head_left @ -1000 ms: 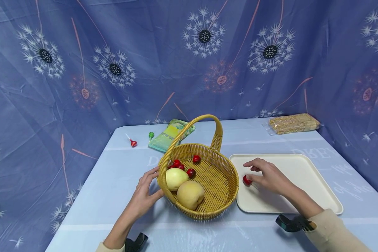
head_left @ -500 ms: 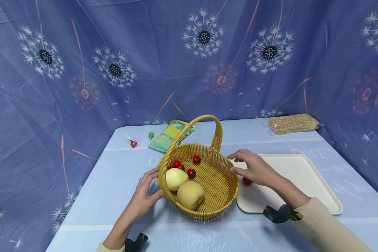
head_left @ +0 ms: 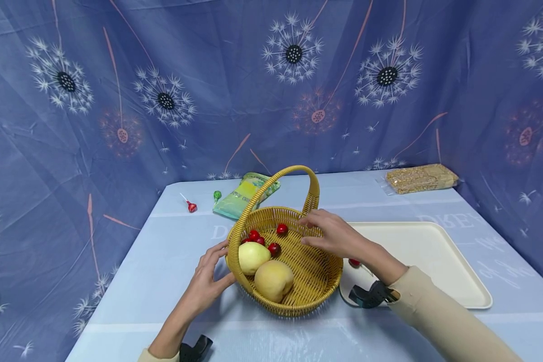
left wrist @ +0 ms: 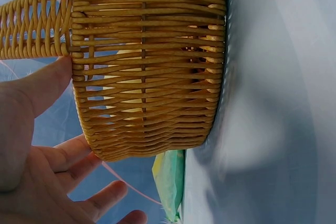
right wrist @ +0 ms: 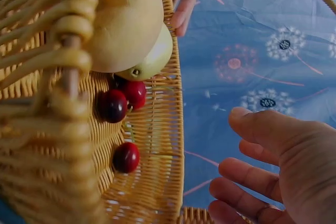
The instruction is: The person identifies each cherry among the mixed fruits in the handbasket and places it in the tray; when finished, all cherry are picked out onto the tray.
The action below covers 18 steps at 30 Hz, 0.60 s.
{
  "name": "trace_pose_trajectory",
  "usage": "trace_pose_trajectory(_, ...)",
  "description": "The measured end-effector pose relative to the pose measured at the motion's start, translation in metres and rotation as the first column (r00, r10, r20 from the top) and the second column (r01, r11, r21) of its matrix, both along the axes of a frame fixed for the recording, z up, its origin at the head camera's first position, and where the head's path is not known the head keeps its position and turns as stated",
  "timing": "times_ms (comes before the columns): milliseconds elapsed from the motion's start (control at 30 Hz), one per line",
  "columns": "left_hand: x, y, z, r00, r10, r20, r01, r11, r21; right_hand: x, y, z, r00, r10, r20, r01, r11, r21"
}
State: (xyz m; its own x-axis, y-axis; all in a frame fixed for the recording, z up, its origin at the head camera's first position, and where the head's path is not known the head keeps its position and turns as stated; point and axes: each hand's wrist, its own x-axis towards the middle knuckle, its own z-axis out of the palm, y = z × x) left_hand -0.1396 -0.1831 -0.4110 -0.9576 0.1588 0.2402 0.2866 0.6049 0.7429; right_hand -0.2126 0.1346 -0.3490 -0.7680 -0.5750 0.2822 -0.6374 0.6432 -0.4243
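Observation:
My left hand (head_left: 206,281) touches the left side of a tan wicker basket (head_left: 323,296) with a tall handle. In the left wrist view, its thumb and fingertips (left wrist: 90,157) rest at the rim beside the handle's foot, the other fingers spread. Over the basket's right part hovers my right hand (head_left: 331,233), fingers apart and holding nothing. Inside the basket lie a pale yellow-green apple (head_left: 252,257), a yellow peach-like fruit (head_left: 273,280) and several red cherries (head_left: 274,248). Partly hidden by my right forearm, another cherry (head_left: 354,263) with a stem lies on a cream tray (head_left: 439,266).
Behind the basket is a green-yellow packet (head_left: 237,201). Beyond it to the left lie a green lollipop (head_left: 217,194) and a red lollipop (head_left: 191,206). A bagged grain block (head_left: 423,178) sits at the back right. A blue patterned curtain (head_left: 235,100) closes off the back.
My right hand has left the cherry on the tray and moved left, over the basket rim and above its inside. The cherry stays on the tray. My left hand has not moved.

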Motion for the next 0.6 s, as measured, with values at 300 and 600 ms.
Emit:
trace_pose_trajectory(300,0.000,0.000,0.000,1.000,0.004,0.003,-0.004,1.000,-0.001,-0.015,-0.024,0.003,0.998,0.052,0.024,-0.053,0.997,0.052)
trace_pose_trajectory(600,0.000,0.000,0.000,1.000,-0.003,-0.007,0.003,1.000,-0.002,-0.029,-0.043,-0.001,0.993,0.099,0.068,-0.104,0.991,0.088)
